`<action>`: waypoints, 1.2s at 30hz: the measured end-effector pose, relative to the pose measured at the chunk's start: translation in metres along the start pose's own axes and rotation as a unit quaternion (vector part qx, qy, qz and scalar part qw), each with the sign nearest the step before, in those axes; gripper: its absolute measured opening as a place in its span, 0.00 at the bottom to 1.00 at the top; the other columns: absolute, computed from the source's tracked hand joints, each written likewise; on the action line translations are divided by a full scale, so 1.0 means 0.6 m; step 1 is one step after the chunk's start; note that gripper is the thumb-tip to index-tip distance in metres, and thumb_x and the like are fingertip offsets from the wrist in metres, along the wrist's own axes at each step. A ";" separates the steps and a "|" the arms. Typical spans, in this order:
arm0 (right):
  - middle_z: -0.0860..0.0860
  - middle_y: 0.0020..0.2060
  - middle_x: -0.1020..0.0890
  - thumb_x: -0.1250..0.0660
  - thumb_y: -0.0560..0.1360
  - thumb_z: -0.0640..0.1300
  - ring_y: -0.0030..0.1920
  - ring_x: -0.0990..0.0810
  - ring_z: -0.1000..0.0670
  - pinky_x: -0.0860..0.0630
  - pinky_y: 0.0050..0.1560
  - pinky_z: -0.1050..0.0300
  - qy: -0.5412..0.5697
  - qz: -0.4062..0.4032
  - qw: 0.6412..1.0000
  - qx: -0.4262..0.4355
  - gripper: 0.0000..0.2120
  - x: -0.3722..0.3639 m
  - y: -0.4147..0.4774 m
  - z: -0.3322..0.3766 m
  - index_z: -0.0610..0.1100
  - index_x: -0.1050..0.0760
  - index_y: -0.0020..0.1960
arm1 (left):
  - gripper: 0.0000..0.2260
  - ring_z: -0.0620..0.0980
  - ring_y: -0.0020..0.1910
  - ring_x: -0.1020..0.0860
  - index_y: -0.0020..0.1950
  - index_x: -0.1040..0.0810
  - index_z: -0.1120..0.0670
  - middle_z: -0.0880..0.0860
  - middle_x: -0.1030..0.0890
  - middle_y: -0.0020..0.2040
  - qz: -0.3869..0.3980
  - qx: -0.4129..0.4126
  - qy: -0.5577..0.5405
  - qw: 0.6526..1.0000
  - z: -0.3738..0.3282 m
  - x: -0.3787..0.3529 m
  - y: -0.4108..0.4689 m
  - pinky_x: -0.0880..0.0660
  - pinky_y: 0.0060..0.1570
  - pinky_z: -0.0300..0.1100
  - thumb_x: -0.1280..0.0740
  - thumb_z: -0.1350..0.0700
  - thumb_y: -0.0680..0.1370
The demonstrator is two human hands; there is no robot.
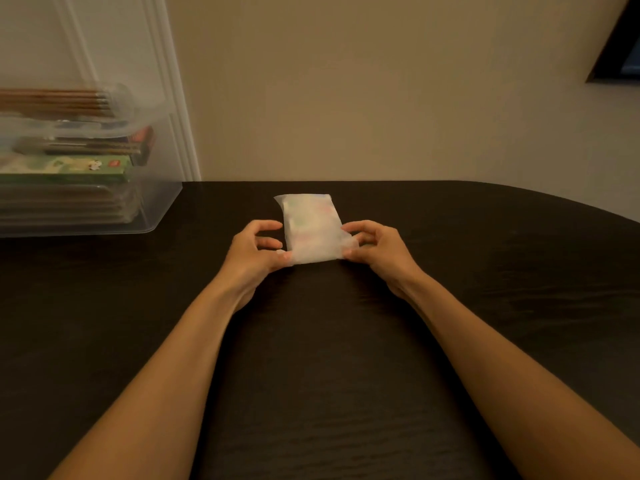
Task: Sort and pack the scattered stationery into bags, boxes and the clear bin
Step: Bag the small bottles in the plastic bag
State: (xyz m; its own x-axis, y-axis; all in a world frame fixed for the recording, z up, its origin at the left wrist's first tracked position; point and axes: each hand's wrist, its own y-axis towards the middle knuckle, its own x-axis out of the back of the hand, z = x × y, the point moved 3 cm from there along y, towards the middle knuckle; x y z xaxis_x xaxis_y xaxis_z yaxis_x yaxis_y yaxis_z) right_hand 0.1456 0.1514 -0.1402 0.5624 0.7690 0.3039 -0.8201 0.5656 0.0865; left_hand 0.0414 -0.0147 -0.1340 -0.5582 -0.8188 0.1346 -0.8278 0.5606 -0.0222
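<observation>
Frosted white plastic bag (311, 230) lies on the dark wooden desk (311, 375), in the middle and towards the far edge. Left hand (256, 251) pinches its near left corner and right hand (375, 249) pinches its near right corner, the other fingers (268, 225) curled above the bag's sides. Faint pastel shapes show through the plastic, too blurred to tell. Clear bin (156, 202) stands at the far left, well apart from the bag, holding stacked pencil packs (62, 206) and a green box (69, 171)
</observation>
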 end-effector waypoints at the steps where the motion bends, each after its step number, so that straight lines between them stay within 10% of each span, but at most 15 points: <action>1: 0.52 0.42 0.21 0.31 0.71 0.34 0.42 0.21 0.55 0.23 0.43 0.63 -0.030 -0.007 0.999 0.018 0.14 0.001 0.002 0.000 0.53 0.25 0.48 | 0.22 0.48 0.45 0.24 0.59 0.30 0.50 0.52 0.26 0.47 0.006 -0.010 0.012 1.000 -0.001 0.001 0.002 0.26 0.39 0.36 0.30 0.69 0.70; 7: 0.55 0.39 0.24 0.35 0.75 0.37 0.41 0.24 0.56 0.27 0.42 0.64 -0.244 -0.057 0.955 0.156 0.10 0.003 0.018 0.011 0.51 0.29 0.41 | 0.20 0.46 0.42 0.23 0.56 0.27 0.50 0.52 0.27 0.47 0.033 -0.096 0.140 0.985 -0.001 0.007 0.017 0.26 0.36 0.31 0.29 0.67 0.70; 14: 0.52 0.30 0.29 0.44 0.78 0.37 0.29 0.28 0.48 0.33 0.29 0.55 -0.435 -0.093 0.863 0.238 0.07 -0.009 0.033 0.009 0.47 0.39 0.45 | 0.06 0.43 0.44 0.28 0.49 0.23 0.55 0.49 0.30 0.50 -0.017 -0.291 0.372 0.881 -0.002 -0.010 0.023 0.29 0.45 0.33 0.32 0.63 0.74; 19: 0.51 0.31 0.25 0.34 0.75 0.44 0.32 0.26 0.55 0.30 0.34 0.62 -0.240 -0.148 0.957 0.068 0.09 0.018 0.036 -0.003 0.45 0.31 0.38 | 0.04 0.46 0.46 0.28 0.49 0.23 0.57 0.51 0.28 0.49 -0.004 -0.329 0.395 0.858 -0.008 -0.027 0.018 0.29 0.47 0.39 0.35 0.63 0.76; 26: 0.44 0.31 0.17 0.40 0.77 0.46 0.30 0.17 0.51 0.23 0.29 0.64 0.107 -0.039 0.984 -0.136 0.13 0.020 0.006 0.002 0.37 0.24 0.42 | 0.05 0.53 0.47 0.25 0.48 0.22 0.63 0.59 0.24 0.49 0.074 -0.443 0.430 0.784 -0.026 -0.094 -0.024 0.29 0.47 0.41 0.37 0.66 0.75; 33: 0.47 0.43 0.21 0.35 0.75 0.36 0.40 0.20 0.53 0.22 0.32 0.65 0.080 -0.056 0.977 -0.188 0.07 0.016 -0.012 0.004 0.44 0.27 0.40 | 0.04 0.54 0.44 0.24 0.47 0.20 0.64 0.60 0.22 0.46 0.127 -0.492 0.437 0.742 -0.022 -0.122 -0.046 0.28 0.44 0.41 0.34 0.66 0.74; 36: 0.44 0.47 0.22 0.39 0.76 0.37 0.48 0.22 0.47 0.21 0.50 0.48 0.026 -0.142 0.978 -0.151 0.07 0.006 -0.008 0.002 0.42 0.31 0.39 | 0.05 0.52 0.43 0.24 0.45 0.20 0.63 0.58 0.22 0.45 0.082 -0.474 0.390 0.786 -0.029 -0.105 -0.047 0.24 0.42 0.46 0.35 0.66 0.73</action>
State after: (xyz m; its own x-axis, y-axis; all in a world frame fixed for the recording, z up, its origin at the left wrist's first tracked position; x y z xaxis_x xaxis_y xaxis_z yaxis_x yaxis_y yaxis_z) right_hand 0.1518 0.1511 -0.1384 0.7739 0.5779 0.2589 -0.5663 0.8146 -0.1254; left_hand 0.1012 0.0233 -0.1244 -0.1429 -0.6084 0.7807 -0.1286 0.7935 0.5948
